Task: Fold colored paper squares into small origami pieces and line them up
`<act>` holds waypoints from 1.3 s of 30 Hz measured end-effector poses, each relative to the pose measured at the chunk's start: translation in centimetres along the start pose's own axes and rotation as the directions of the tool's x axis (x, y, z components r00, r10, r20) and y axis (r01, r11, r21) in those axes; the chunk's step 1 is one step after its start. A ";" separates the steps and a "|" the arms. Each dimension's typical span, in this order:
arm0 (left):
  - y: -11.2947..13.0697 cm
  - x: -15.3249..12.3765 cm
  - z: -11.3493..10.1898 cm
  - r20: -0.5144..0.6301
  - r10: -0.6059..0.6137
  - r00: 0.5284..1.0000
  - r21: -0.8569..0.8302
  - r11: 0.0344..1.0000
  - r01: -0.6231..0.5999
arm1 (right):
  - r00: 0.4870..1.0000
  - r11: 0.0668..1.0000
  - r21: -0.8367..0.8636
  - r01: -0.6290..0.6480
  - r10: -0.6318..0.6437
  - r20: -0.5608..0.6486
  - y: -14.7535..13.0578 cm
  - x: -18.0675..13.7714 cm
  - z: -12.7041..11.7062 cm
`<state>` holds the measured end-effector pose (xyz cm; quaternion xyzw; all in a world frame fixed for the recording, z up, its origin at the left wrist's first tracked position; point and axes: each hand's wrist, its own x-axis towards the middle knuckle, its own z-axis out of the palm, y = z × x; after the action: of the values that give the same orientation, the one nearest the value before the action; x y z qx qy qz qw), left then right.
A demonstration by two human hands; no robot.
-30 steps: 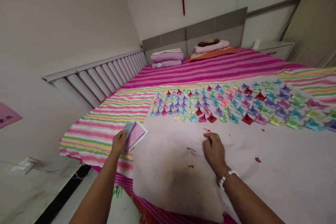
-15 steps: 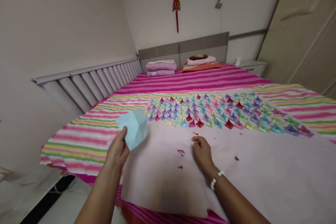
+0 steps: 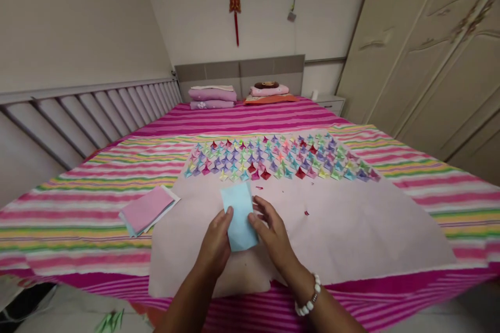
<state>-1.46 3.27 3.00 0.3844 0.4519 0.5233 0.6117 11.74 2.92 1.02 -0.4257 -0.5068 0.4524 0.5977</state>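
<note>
A light-blue sheet of paper [image 3: 241,223] is held up over the bed, between my two hands. My left hand [image 3: 217,242] grips its left edge, thumb on the front face and fingers behind. On the opposite edge, my right hand [image 3: 269,226] has its thumb against the paper and its fingers curled around the side. Beneath them lies a large pale pink sheet [image 3: 351,229]. Rows of small folded paper pieces [image 3: 273,158] in many colours cover its far part. A few dark red scraps [image 3: 307,213] lie on the nearer part.
A stack of coloured paper [image 3: 150,208], pink on top, rests on the striped bedspread [image 3: 82,218] to the left. Folded bedding [image 3: 213,94] sits by the headboard [image 3: 269,70]. A white railing [image 3: 97,114] runs along the left, a wardrobe [image 3: 422,57] along the right.
The blue paper has come from the left to the middle, over the pink sheet. My right hand has moved to its right edge. The view has turned right, and the paper stack now shows.
</note>
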 end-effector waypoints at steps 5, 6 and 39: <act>-0.8 -0.8 0.3 0.054 0.057 0.997 0.186 0.980 -0.066 | 0.981 0.910 0.366 -0.193 0.181 0.069 -0.1 -0.4 0.0; -0.9 -1.0 0.4 0.058 0.097 0.994 0.251 0.962 -0.108 | 0.978 0.899 0.386 -0.206 0.186 0.089 -0.1 -0.5 -0.1; -1.7 -2.6 -0.5 0.243 0.013 0.970 -0.359 0.930 0.078 | 0.918 0.830 0.457 -0.319 0.390 -0.068 -0.8 -1.7 -2.4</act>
<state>-1.54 0.46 1.68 0.3168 0.2754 0.5374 0.7314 14.05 0.96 1.08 -0.4018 -0.2552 0.6223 0.6215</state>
